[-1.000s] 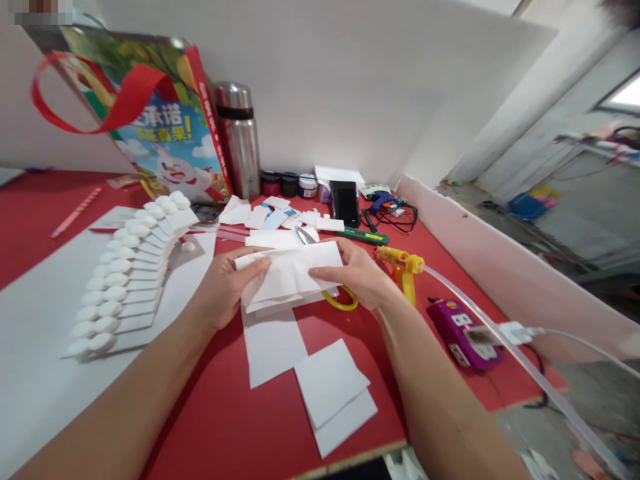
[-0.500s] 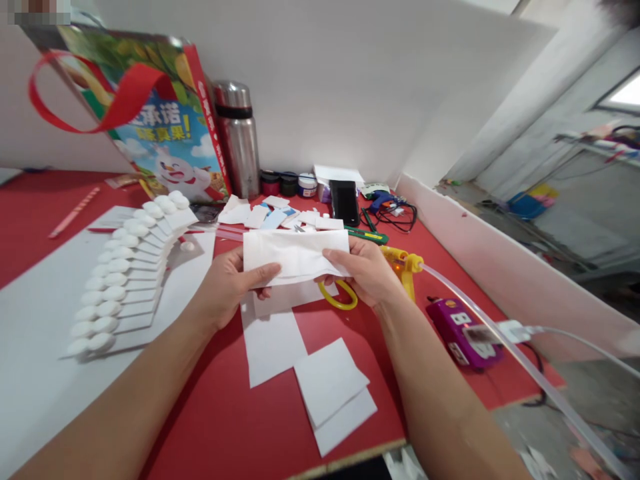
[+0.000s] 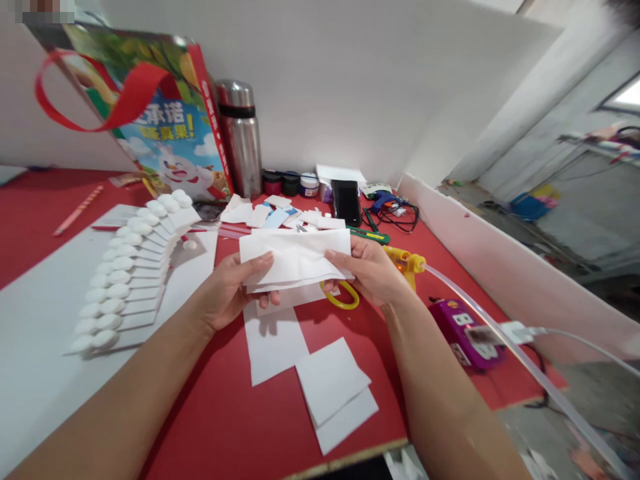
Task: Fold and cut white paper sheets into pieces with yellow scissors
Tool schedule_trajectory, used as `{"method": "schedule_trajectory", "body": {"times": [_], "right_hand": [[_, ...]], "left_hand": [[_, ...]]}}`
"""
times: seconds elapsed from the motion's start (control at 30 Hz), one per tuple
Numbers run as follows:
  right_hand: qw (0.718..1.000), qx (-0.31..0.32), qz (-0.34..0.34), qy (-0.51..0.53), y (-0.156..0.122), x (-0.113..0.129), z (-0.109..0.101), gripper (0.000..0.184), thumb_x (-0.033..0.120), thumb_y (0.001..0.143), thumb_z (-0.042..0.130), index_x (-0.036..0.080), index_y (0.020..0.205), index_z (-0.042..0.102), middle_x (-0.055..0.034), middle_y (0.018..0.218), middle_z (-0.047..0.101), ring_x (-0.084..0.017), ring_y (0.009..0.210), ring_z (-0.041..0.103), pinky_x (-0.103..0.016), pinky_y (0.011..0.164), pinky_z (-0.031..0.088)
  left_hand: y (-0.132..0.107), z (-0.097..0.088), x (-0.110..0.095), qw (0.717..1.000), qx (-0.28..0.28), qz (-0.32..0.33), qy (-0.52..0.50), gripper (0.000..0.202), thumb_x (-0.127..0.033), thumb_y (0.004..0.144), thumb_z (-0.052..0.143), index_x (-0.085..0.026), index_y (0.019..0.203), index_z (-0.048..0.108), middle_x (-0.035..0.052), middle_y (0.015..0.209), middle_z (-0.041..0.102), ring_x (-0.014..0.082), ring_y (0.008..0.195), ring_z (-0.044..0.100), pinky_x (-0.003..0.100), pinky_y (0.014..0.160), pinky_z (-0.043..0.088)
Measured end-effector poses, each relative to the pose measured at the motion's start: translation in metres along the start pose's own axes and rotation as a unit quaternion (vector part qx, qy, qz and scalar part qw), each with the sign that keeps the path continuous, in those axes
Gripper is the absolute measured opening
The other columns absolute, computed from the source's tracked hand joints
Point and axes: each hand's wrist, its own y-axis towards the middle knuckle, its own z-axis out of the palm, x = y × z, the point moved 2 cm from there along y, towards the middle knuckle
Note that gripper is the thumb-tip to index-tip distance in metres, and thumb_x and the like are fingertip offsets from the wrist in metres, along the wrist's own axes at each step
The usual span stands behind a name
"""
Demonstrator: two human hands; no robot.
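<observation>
A white folded sheet of paper (image 3: 297, 257) is stretched between my two hands above the red table. My left hand (image 3: 240, 283) pinches its left end, thumb on top and fingers beneath. At the right end my right hand (image 3: 367, 267) grips it the same way. Under the paper, yellow-handled scissors (image 3: 345, 300) show one loop and a bit of blade tip; the rest is covered. Below lie a white paper strip (image 3: 275, 350) and two overlapping white paper pieces (image 3: 335, 390).
To the left, a curved model of white strips topped with oval pads (image 3: 135, 273) stands on white board. Behind are a steel flask (image 3: 243, 143), a printed bag (image 3: 170, 127), paper scraps (image 3: 280, 212) and a black phone (image 3: 346, 202). On the right are a yellow glue gun (image 3: 407, 261) and purple power block (image 3: 463, 333).
My left hand's thumb has slid slightly left along the paper and its fingers show more below. The paper's lower edges have spread a little apart. Both hands still hold it.
</observation>
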Motion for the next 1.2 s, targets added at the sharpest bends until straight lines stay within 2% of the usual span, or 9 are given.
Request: {"method": "schedule_trajectory", "body": {"times": [0.17, 0.27, 0.43, 0.63, 0.73, 0.83, 0.93, 1.07, 1.2], "right_hand": [[1.0, 0.007, 0.003, -0.005, -0.0001, 0.0011, 0.0004, 0.032, 0.04, 0.081, 0.081, 0.018, 0.098, 0.066, -0.0022, 0.073, 0.073, -0.016, 0.053, 0.068, -0.027, 0.05, 0.054], [1.0, -0.003, 0.005, -0.003, -0.0007, 0.0035, 0.0031, 0.032, 0.042, 0.081, 0.081, 0.018, 0.096, 0.065, -0.0014, 0.068, 0.072, -0.016, 0.051, 0.068, -0.026, 0.047, 0.053], [1.0, -0.008, 0.022, -0.006, -0.0015, 0.0042, 0.0063, 0.032, 0.044, 0.083, 0.079, 0.018, 0.096, 0.065, -0.0031, 0.075, 0.075, -0.017, 0.053, 0.07, -0.025, 0.045, 0.053], [0.999, -0.002, 0.023, -0.034, -0.0028, 0.0042, 0.0016, 0.036, 0.033, 0.075, 0.087, 0.018, 0.101, 0.067, -0.003, 0.077, 0.076, -0.017, 0.055, 0.071, -0.026, 0.047, 0.057], [0.999, -0.009, 0.017, -0.036, -0.0029, 0.005, -0.0002, 0.038, 0.036, 0.075, 0.086, 0.018, 0.102, 0.067, -0.0013, 0.069, 0.074, -0.016, 0.049, 0.068, -0.025, 0.045, 0.055], [0.999, -0.013, 0.023, -0.032, -0.0028, 0.0049, -0.0004, 0.036, 0.039, 0.076, 0.085, 0.017, 0.098, 0.068, -0.0013, 0.064, 0.072, -0.016, 0.047, 0.067, -0.023, 0.042, 0.053], [0.999, -0.019, 0.035, -0.026, -0.0028, 0.004, -0.001, 0.033, 0.042, 0.078, 0.083, 0.016, 0.093, 0.069, -0.003, 0.064, 0.073, -0.016, 0.046, 0.067, -0.024, 0.041, 0.053], [0.999, -0.012, 0.036, -0.016, -0.0027, 0.0027, -0.002, 0.031, 0.041, 0.08, 0.082, 0.015, 0.091, 0.07, -0.0043, 0.065, 0.074, -0.016, 0.046, 0.067, -0.024, 0.041, 0.053], [0.999, -0.006, 0.035, -0.02, -0.0027, 0.0018, -0.002, 0.029, 0.041, 0.08, 0.081, 0.016, 0.091, 0.071, -0.0042, 0.067, 0.075, -0.016, 0.046, 0.068, -0.023, 0.041, 0.053]], "left_hand": [[-0.0014, 0.0017, -0.0002, 0.999, -0.027, 0.035, 0.028, 0.029, -0.038, 0.08, 0.081, -0.014, 0.072, 0.069, 0.0027, 0.048, 0.061, 0.0114, 0.038, 0.055, 0.02, 0.038, 0.043], [-0.0008, 0.0022, 0.0018, 0.997, -0.043, 0.049, 0.042, 0.028, -0.037, 0.078, 0.083, -0.014, 0.073, 0.068, 0.0009, 0.054, 0.063, 0.0091, 0.035, 0.051, 0.02, 0.035, 0.04], [0.0021, 0.0031, 0.0077, 0.994, -0.058, 0.067, 0.065, 0.031, -0.038, 0.077, 0.084, -0.014, 0.073, 0.066, -0.0013, 0.055, 0.059, 0.004, 0.032, 0.041, 0.017, 0.03, 0.03], [0.001, 0.0051, 0.0046, 0.992, -0.105, 0.058, 0.046, 0.033, -0.031, 0.069, 0.09, -0.014, 0.088, 0.07, -0.0005, 0.068, 0.065, 0.0025, 0.037, 0.042, 0.014, 0.028, 0.026], [-0.0012, 0.0061, 0.0014, 0.995, -0.087, 0.043, 0.021, 0.034, -0.027, 0.065, 0.092, -0.015, 0.089, 0.071, -0.0003, 0.072, 0.068, 0.0004, 0.035, 0.039, 0.013, 0.027, 0.023], [-0.0023, 0.0058, 0.0027, 0.998, -0.053, 0.019, -0.004, 0.029, -0.03, 0.067, 0.092, -0.012, 0.075, 0.071, -0.002, 0.061, 0.061, -0.0008, 0.034, 0.035, 0.012, 0.027, 0.022], [-0.0018, 0.0049, 0.0061, 0.999, -0.04, 0.015, -0.033, 0.028, -0.031, 0.069, 0.09, -0.011, 0.07, 0.07, -0.0025, 0.058, 0.056, 0.0021, 0.039, 0.043, 0.012, 0.029, 0.031], [-0.0008, 0.0065, 0.0083, 0.998, -0.032, -0.003, -0.05, 0.025, -0.029, 0.07, 0.089, -0.011, 0.081, 0.074, 0.0029, 0.071, 0.066, 0.0115, 0.056, 0.061, 0.019, 0.043, 0.053], [-0.0008, 0.0086, 0.008, 0.997, -0.05, -0.015, -0.062, 0.03, -0.024, 0.067, 0.09, -0.011, 0.09, 0.075, 0.0053, 0.081, 0.071, 0.0157, 0.065, 0.066, 0.024, 0.049, 0.059]]}}
